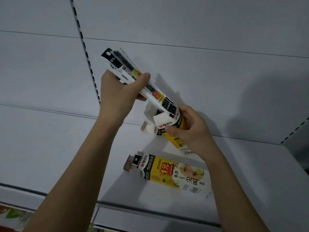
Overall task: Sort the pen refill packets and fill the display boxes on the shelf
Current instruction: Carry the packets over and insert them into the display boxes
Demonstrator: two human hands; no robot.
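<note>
Several refill packets (pixel 133 77) slant down-right (into box (pixel 173 129)).

This is a shop: a white metal shelf (pixel 250 173) with a slotted upright (pixel 83 42) at 11 o'clock, and printed retail display boxes (pixel 168 171) showing a price mark, near 6 o'clock.

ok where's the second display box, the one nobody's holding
In the head view it lies flat on the white shelf, low and right of centre, just below the right hand.
</note>
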